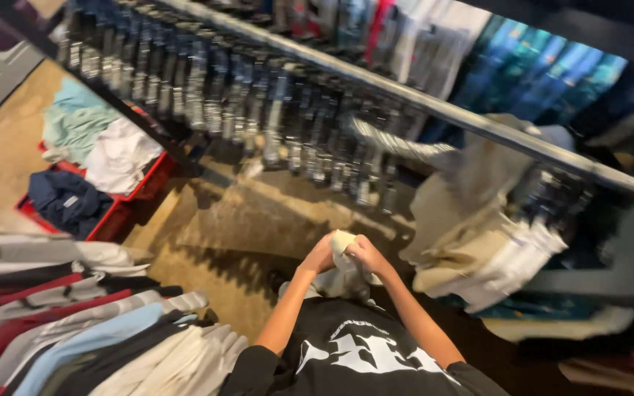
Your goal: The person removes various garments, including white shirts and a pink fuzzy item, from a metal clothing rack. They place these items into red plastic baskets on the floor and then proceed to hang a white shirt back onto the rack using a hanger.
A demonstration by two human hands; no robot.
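Note:
Both my hands meet in front of my chest, over my black shirt with a white print [361,352]. My left hand [318,257] and my right hand [367,254] together grip a small pale cream garment or cloth [342,242], bunched up between the fingers. A grey piece of fabric [337,281] hangs just below the hands. The picture is blurred by motion, so I cannot tell what the cloth is.
A long metal clothes rail [405,95] with many empty hangers [207,88] crosses ahead. Beige and white garments [478,242] hang on its right end. Red crates [122,194] with folded clothes sit on the floor at left. Hung shirts [75,323] fill the lower left.

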